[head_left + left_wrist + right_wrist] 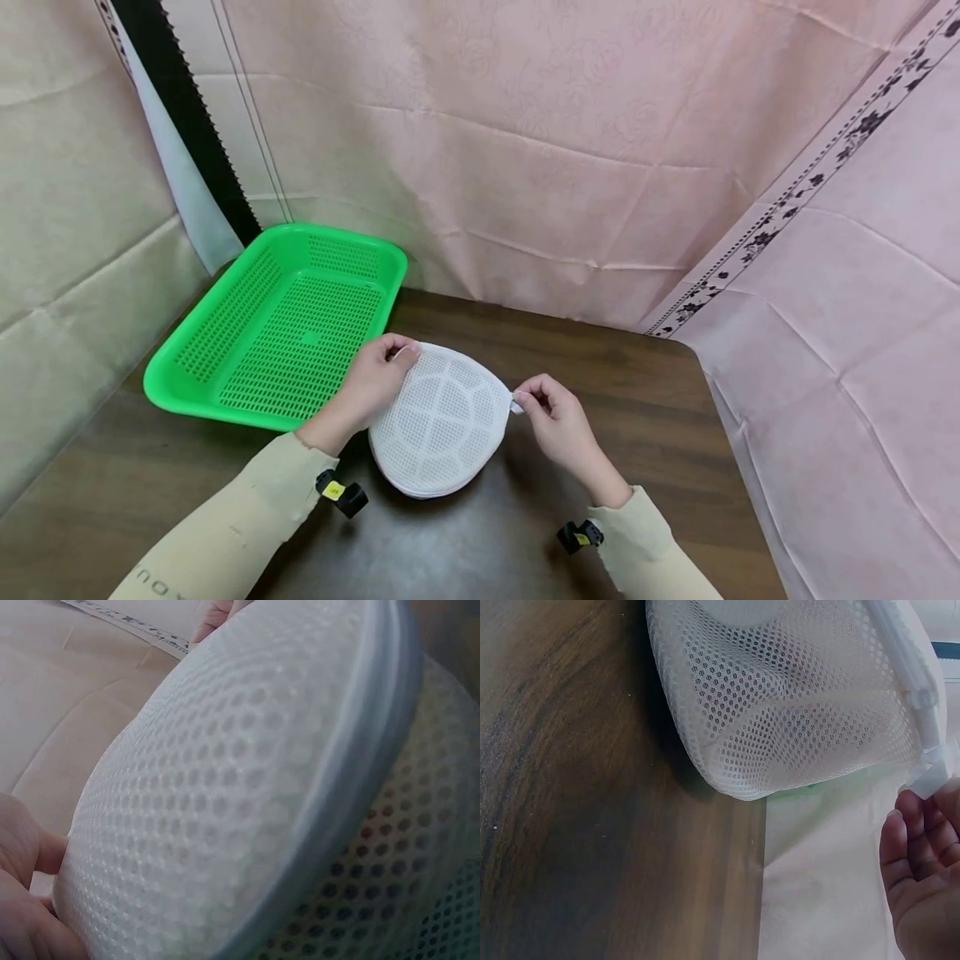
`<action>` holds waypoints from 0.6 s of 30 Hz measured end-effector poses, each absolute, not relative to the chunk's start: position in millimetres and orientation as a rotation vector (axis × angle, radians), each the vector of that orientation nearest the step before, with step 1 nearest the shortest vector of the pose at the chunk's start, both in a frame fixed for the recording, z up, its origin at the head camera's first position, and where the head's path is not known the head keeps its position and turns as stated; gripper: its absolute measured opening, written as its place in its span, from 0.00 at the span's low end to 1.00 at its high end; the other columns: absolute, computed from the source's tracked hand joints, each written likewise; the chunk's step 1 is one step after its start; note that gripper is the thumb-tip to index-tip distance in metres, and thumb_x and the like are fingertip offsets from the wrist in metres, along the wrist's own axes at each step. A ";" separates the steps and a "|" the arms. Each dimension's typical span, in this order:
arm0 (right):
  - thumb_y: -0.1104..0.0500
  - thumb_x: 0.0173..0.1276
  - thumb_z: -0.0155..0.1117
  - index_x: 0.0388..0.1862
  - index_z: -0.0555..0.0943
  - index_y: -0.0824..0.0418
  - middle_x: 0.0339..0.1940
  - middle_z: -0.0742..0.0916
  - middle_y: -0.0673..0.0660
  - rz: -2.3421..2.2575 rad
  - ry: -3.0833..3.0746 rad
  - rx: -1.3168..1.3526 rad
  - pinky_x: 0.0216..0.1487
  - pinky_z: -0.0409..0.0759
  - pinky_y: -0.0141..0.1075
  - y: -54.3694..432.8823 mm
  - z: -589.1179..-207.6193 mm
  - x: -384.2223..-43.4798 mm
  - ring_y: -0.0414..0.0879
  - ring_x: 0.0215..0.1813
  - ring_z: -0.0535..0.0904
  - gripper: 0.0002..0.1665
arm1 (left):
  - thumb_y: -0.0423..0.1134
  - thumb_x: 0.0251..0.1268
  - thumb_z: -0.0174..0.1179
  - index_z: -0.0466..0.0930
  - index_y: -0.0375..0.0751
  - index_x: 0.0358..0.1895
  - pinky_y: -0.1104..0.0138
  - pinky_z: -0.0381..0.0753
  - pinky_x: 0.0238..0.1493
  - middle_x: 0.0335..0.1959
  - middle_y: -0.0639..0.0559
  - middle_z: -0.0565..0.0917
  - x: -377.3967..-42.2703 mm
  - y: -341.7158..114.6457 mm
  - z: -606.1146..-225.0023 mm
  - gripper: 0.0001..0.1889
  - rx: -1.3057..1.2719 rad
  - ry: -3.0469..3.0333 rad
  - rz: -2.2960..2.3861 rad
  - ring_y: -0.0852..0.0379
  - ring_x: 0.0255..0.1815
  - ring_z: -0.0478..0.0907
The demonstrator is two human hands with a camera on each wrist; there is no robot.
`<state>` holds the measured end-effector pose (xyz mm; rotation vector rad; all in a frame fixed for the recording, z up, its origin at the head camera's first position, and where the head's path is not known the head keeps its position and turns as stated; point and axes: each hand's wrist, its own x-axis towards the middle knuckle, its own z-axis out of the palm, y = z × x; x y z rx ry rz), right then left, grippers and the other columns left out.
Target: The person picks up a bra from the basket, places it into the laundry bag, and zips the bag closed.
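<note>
A rounded white mesh laundry bag [442,425] is held over the table in the head view. My left hand [378,375] pinches its upper left rim between thumb and fingers. On the other side my right hand [555,421] pinches a small white tab [930,780] at the bag's edge. A zipper [900,645] runs along the rim in the right wrist view. Close up in the left wrist view, the mesh bag [187,780] and its pale edging [345,780] fill most of the picture. Faint colours show through the mesh; what they are I cannot tell.
To the left a green plastic basket [161,379] with slotted walls stands on the brown wooden table [637,392]. Pale fabric curtains [487,150] hang behind and beside the table, with a black floral band [802,196] at the right.
</note>
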<state>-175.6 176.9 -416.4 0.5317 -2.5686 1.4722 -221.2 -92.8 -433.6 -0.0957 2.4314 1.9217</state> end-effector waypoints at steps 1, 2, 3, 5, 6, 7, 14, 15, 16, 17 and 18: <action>0.67 0.68 0.62 0.35 0.78 0.69 0.29 0.81 0.59 1.473 -2.562 0.547 0.30 0.71 0.32 176.5 -413.5 -174.1 0.51 0.30 0.72 0.04 | 0.45 0.73 0.54 0.78 0.38 0.49 0.61 0.73 0.41 0.42 0.44 0.77 -221.0 -92.7 -433.2 0.14 -0.107 2.408 1.942 0.50 0.41 0.72; 0.68 0.68 0.62 0.35 0.78 0.69 0.29 0.81 0.58 1.472 -2.557 0.557 0.30 0.71 0.33 178.0 -416.6 -175.6 0.52 0.30 0.72 0.04 | 0.45 0.73 0.53 0.77 0.37 0.49 0.61 0.74 0.41 0.42 0.44 0.77 -220.8 -92.4 -432.8 0.14 -0.122 2.386 1.961 0.50 0.41 0.73; 0.67 0.68 0.62 0.35 0.79 0.68 0.29 0.81 0.57 1.472 -2.550 0.572 0.29 0.71 0.33 180.5 -421.7 -178.1 0.51 0.30 0.72 0.04 | 0.45 0.74 0.53 0.77 0.37 0.50 0.61 0.74 0.40 0.42 0.44 0.76 -220.5 -91.9 -432.3 0.14 -0.135 2.369 1.981 0.50 0.40 0.73; 0.64 0.69 0.62 0.35 0.79 0.65 0.29 0.81 0.54 1.460 -2.538 0.593 0.29 0.71 0.33 185.0 -431.4 -182.6 0.48 0.29 0.72 0.04 | 0.45 0.74 0.53 0.77 0.36 0.50 0.62 0.74 0.39 0.42 0.44 0.76 -219.2 -91.1 -430.9 0.15 -0.166 2.347 2.013 0.51 0.40 0.73; 0.62 0.69 0.62 0.35 0.79 0.63 0.30 0.81 0.53 1.459 -2.539 0.593 0.29 0.72 0.33 187.3 -436.3 -184.9 0.47 0.29 0.72 0.04 | 0.45 0.74 0.53 0.77 0.37 0.50 0.63 0.75 0.39 0.42 0.44 0.76 -218.8 -90.6 -430.3 0.15 -0.179 2.347 2.017 0.51 0.40 0.73; 0.61 0.69 0.62 0.35 0.79 0.61 0.30 0.81 0.52 1.459 -2.537 0.596 0.29 0.72 0.34 189.6 -440.8 -187.3 0.47 0.30 0.72 0.04 | 0.46 0.74 0.53 0.77 0.37 0.49 0.63 0.74 0.39 0.41 0.44 0.76 -218.7 -90.0 -430.0 0.15 -0.189 2.353 2.019 0.51 0.39 0.73; 0.60 0.70 0.61 0.37 0.79 0.59 0.31 0.81 0.52 1.460 -2.526 0.629 0.29 0.72 0.34 194.7 -445.9 -189.8 0.49 0.31 0.73 0.03 | 0.45 0.73 0.53 0.77 0.38 0.47 0.63 0.74 0.36 0.40 0.45 0.76 -217.1 -88.1 -429.1 0.13 -0.220 2.355 2.060 0.51 0.38 0.73; 0.61 0.70 0.61 0.37 0.79 0.60 0.31 0.81 0.52 1.462 -2.529 0.625 0.29 0.72 0.34 194.8 -445.6 -189.4 0.50 0.30 0.73 0.03 | 0.45 0.74 0.53 0.77 0.38 0.47 0.63 0.74 0.36 0.40 0.44 0.76 -216.9 -87.6 -429.1 0.13 -0.217 2.351 2.064 0.51 0.37 0.73; 0.61 0.71 0.60 0.37 0.79 0.61 0.31 0.81 0.53 1.461 -2.533 0.617 0.29 0.71 0.34 194.9 -445.1 -188.8 0.50 0.30 0.72 0.03 | 0.44 0.74 0.53 0.77 0.38 0.47 0.63 0.74 0.36 0.40 0.44 0.75 -216.8 -87.0 -429.2 0.13 -0.214 2.350 2.064 0.51 0.37 0.73; 0.62 0.71 0.60 0.37 0.79 0.62 0.31 0.81 0.53 1.460 -2.538 0.601 0.29 0.71 0.34 194.8 -444.3 -188.2 0.50 0.30 0.72 0.04 | 0.44 0.74 0.53 0.77 0.37 0.48 0.63 0.74 0.36 0.40 0.44 0.75 -216.8 -86.2 -429.2 0.13 -0.206 2.339 2.072 0.51 0.38 0.73; 0.62 0.71 0.60 0.38 0.78 0.63 0.31 0.81 0.54 1.457 -2.544 0.580 0.29 0.71 0.34 194.5 -443.3 -187.4 0.50 0.31 0.72 0.04 | 0.44 0.74 0.53 0.77 0.38 0.47 0.63 0.74 0.36 0.40 0.44 0.75 -217.0 -85.2 -429.2 0.13 -0.203 2.326 2.075 0.51 0.38 0.73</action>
